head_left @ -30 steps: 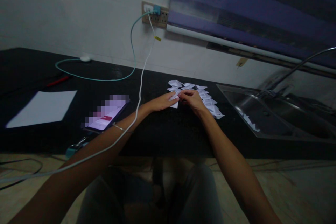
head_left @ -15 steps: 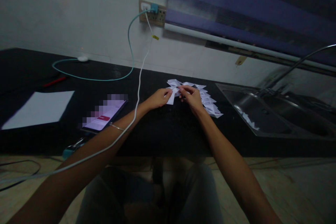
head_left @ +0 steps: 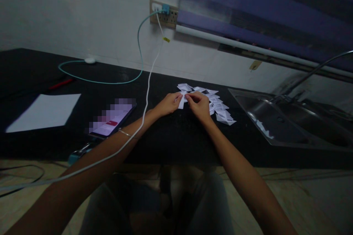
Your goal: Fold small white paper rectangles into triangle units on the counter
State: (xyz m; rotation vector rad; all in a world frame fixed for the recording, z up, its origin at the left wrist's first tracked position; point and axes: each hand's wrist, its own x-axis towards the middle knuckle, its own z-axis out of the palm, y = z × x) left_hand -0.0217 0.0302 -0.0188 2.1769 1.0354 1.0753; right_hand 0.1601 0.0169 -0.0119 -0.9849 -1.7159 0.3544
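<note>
Between my hands is a small piece of folded white paper (head_left: 181, 104), its lower flap hanging toward me. My left hand (head_left: 168, 103) pinches its left side between thumb and fingers. From the right, my right hand (head_left: 199, 105) closes thumb and fingertips on the same paper. Several folded white paper pieces (head_left: 220, 108) lie in rows on the black countertop (head_left: 176, 139), just behind and to the right of my right hand, which partly covers them.
A phone (head_left: 111, 119) with a lit screen and a white paper sheet (head_left: 45, 112) lie to the left. The white cable (head_left: 147, 93) crosses over my left forearm from the wall socket (head_left: 164, 14). At right is a metal sink (head_left: 248, 104) with a faucet (head_left: 311, 69).
My right hand has shifted slightly, bringing its fingertips nearer my left thumb at the folded paper. The whole view has moved a little; both hands stay on the paper.
</note>
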